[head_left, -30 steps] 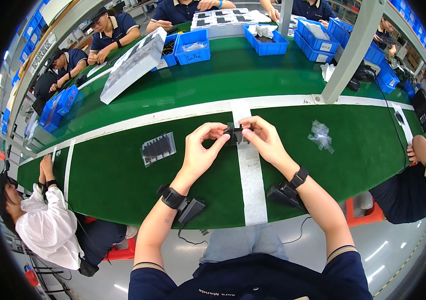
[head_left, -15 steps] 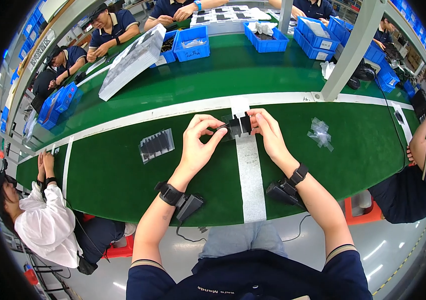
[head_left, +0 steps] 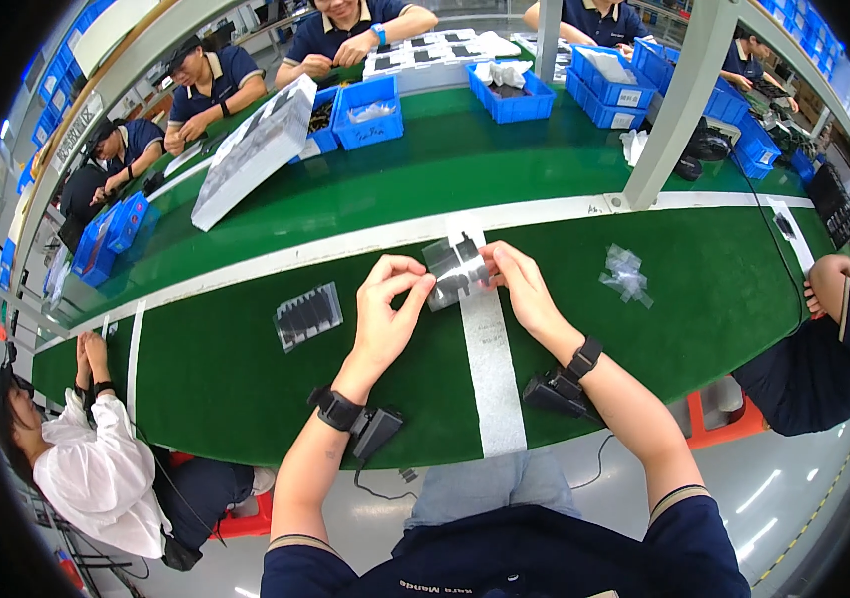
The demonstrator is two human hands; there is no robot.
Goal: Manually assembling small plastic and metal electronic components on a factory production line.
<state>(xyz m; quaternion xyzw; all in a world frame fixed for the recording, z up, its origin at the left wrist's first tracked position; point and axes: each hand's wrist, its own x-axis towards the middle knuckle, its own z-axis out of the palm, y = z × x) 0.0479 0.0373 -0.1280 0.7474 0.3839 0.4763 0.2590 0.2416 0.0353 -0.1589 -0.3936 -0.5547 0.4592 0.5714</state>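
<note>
Glare now crosses the film [head_left: 451,272], turned over the white strip [head_left: 491,374], with the fingers of the left hand [head_left: 386,304] pinching its left edge and the right hand's [head_left: 530,294] grip unclear at its right edge, so handling seems unfinished.

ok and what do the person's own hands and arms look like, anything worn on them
The left hand and right hand are bare. Black bands circle both wrists, with a black box beside each; a dark cable runs below the left one. The short navy sleeves end in beige-striped cuffs.
</note>
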